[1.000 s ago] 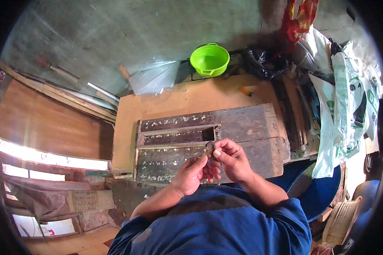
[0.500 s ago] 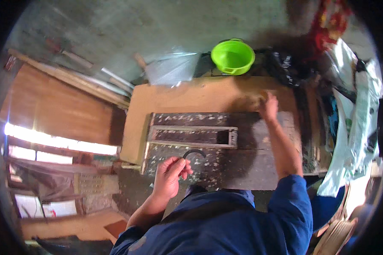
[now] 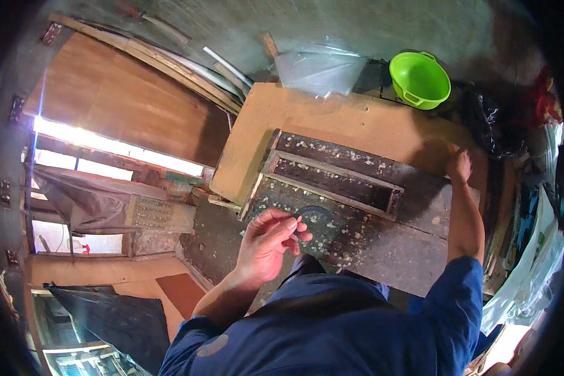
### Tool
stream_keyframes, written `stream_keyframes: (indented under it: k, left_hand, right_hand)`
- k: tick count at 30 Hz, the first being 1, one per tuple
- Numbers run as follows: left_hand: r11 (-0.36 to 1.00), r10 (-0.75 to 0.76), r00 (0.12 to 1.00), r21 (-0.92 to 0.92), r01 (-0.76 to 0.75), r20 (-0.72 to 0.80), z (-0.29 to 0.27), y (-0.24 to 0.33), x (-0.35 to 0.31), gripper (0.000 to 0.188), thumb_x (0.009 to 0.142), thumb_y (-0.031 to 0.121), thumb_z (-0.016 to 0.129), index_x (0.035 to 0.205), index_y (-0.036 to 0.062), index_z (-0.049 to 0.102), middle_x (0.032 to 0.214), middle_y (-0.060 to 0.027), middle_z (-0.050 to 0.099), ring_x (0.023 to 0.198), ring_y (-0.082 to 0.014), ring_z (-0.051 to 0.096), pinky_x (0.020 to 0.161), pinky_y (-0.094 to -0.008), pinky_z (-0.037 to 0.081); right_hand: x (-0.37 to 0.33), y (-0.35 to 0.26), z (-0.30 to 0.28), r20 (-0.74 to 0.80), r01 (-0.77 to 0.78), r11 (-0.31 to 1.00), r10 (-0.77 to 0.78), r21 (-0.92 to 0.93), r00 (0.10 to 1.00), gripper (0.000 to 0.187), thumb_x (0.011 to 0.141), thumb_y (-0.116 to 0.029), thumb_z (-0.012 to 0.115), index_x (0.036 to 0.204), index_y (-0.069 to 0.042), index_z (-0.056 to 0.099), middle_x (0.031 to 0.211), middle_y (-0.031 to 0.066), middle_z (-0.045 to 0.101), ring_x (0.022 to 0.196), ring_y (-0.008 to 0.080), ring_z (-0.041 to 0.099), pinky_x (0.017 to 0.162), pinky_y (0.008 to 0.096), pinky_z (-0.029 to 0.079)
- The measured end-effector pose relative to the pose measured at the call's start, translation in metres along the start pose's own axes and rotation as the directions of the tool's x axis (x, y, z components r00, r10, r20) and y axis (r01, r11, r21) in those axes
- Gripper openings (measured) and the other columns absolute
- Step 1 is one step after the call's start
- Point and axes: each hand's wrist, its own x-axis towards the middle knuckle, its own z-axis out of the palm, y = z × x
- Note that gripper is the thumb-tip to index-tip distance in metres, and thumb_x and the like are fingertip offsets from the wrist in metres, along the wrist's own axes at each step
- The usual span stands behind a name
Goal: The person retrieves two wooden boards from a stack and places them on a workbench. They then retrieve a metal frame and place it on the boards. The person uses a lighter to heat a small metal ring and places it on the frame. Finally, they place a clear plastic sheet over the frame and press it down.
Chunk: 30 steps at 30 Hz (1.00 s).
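Note:
My left hand (image 3: 271,243) is raised over the near left edge of a dark, pale-speckled wooden board, with thumb and fingers pinched. From the pinch a thin dark curved strip (image 3: 316,212) arcs to the right, hard to see against the board. At the far right my right hand (image 3: 460,167) reaches over the tan sheet (image 3: 332,116), fingers curled. A small orange-tan bit shows at its fingertips, too small to name. On the speckled board lies a long narrow wooden frame (image 3: 333,170).
Beyond the tan sheet stand a green plastic basin (image 3: 421,80), clear plastic sheeting (image 3: 319,67) and a black plastic bag (image 3: 492,122). Long wooden strips (image 3: 163,66) lean at the left. Pale plastic sheets (image 3: 529,276) hang at the right.
The view has turned, so the bench now appears tilted and farther right. My right hand has moved toward the sheet's far right end. The left hand keeps its pinch.

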Motion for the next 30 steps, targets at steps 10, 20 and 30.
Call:
stream_keyframes:
  k: [10,20,30]
  left_hand:
    - [0.987,-0.069,0.992,-0.137,0.083,0.105,-0.002,-0.008,0.009,0.009,0.096,0.011,0.057,0.1,0.0057,0.064,0.101,-0.0153,0.07,0.089,-0.0265,0.071,0.064,-0.0302,0.057]
    - [0.983,-0.099,0.937,-0.113,0.145,0.336,0.023,-0.024,0.018,0.006,0.097,0.01,0.056,0.098,0.0062,0.06,0.105,-0.0159,0.07,0.095,-0.0275,0.07,0.07,-0.0313,0.058]
    - [0.993,-0.114,0.885,0.021,0.117,0.452,0.043,-0.048,0.015,0.003,0.096,0.009,0.056,0.098,0.0065,0.055,0.104,-0.0154,0.07,0.095,-0.0266,0.07,0.07,-0.0318,0.059]
  right_hand:
    - [-0.154,-0.025,-0.109,0.25,-0.294,-0.115,-0.292,0.949,0.923,0.024,0.092,-0.022,0.063,0.111,-0.007,0.061,0.089,0.0028,0.06,0.073,0.0102,0.057,0.068,0.023,0.047]
    - [-0.307,0.017,-0.129,0.266,-0.231,0.139,-0.34,0.963,0.902,0.019,0.092,-0.016,0.065,0.106,-0.004,0.06,0.086,0.0045,0.062,0.073,0.0115,0.058,0.067,0.0251,0.047]
    - [-0.362,-0.027,-0.174,0.17,-0.226,-0.053,-0.499,0.973,0.85,0.027,0.1,-0.027,0.052,0.113,-0.004,0.057,0.082,0.0001,0.052,0.068,0.0069,0.044,0.06,0.0213,0.035]
